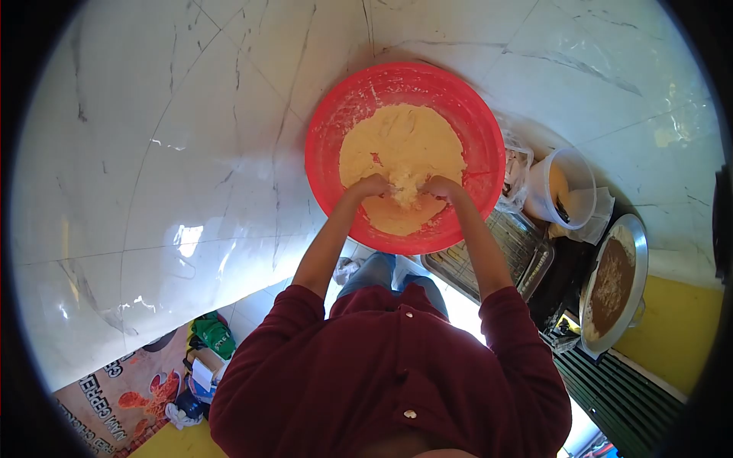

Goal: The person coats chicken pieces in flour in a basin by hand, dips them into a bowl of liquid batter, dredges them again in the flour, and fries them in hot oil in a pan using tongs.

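A wide red plastic basin (321, 137) holds a broad bed of pale yellow flour (405, 130). My left hand (372, 185) and my right hand (440, 187) are inside it, facing each other over the near half of the flour. Between them rises a loose, crumbly heap of flour (406, 189). The fingers of both hands curl inward into this heap, and their tips are buried. Whether anything lies inside the heap is hidden. Powder clings to the basin's inner wall.
Right of the basin stand a plastic bag (517, 169), a clear tub (578, 191) and a wire rack on a metal tray (519, 248). Farther right is a large metal pan (638, 252) with brown contents. Tiled walls (206, 137) enclose the basin's far and left sides.
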The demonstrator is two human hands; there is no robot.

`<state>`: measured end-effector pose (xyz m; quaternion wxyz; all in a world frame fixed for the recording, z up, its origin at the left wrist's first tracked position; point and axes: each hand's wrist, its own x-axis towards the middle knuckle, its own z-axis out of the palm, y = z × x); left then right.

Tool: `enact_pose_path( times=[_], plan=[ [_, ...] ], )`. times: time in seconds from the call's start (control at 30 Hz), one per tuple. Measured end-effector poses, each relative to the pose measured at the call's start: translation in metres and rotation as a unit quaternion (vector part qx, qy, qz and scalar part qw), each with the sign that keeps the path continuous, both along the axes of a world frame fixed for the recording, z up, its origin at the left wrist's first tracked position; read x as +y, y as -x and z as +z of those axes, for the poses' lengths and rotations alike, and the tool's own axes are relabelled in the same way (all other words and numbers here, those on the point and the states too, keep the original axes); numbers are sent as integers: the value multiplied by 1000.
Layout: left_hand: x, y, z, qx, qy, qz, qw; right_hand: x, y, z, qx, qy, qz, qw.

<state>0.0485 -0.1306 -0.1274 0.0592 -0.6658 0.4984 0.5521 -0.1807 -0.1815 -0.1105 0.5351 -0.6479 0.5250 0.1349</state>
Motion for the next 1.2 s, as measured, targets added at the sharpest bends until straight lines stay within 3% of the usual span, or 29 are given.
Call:
enact_pose_path(
  times=[0.07,0.1,0.13,0.17,0.2,0.27,0.37,0.4,0.47,0.57,0.7,0.77,0.8,0.87,0.9,0.97,1.0,1.07,1.2],
  plan=[
    [-6,-22,17,165,7,-70,984,-4,12,13,-121,-66,-111,984],
    [-3,-21,32,165,6,-69,984,-8,10,12,-121,-67,-110,984],
    [1,-17,50,-32,72,-37,996,-16,8,9,0,-18,-95,995],
    [4,-13,60,-229,135,-5,964,-19,7,5,121,33,-78,989],
    [6,-10,59,-228,135,-6,964,-14,4,-2,121,33,-79,989],
    [7,-2,57,-296,205,5,933,3,-10,-18,253,319,-16,913],
    [4,18,54,-367,147,-29,918,22,-51,34,206,286,-56,934],
    [4,23,49,-369,148,-27,917,26,-62,27,204,288,-55,934],
    [3,36,31,-396,192,-54,897,31,-75,3,253,396,53,881],
    [5,49,10,-378,212,-144,890,37,-78,-10,247,372,86,891],
    [17,53,34,-319,182,-116,923,29,-54,-8,233,245,66,939],
    [15,36,44,-222,91,-71,968,1,-26,-30,88,-9,172,981],
    [11,28,52,-222,93,-70,968,-3,-20,-25,89,-7,173,981],
    [2,11,64,-232,138,-4,963,-2,-10,2,186,77,-35,979],
    [-5,4,63,-231,138,-5,963,-3,-11,17,187,77,-36,979],
    [-23,-9,59,-234,223,22,946,-7,-24,43,241,284,4,928],
    [-30,-10,57,-235,224,23,946,-11,-32,47,240,285,5,928],
    [-41,-9,53,-268,370,81,886,-21,-50,51,193,355,-11,915],
    [-67,-8,32,-293,388,87,869,-46,-93,26,165,311,-94,931]
  ],
)
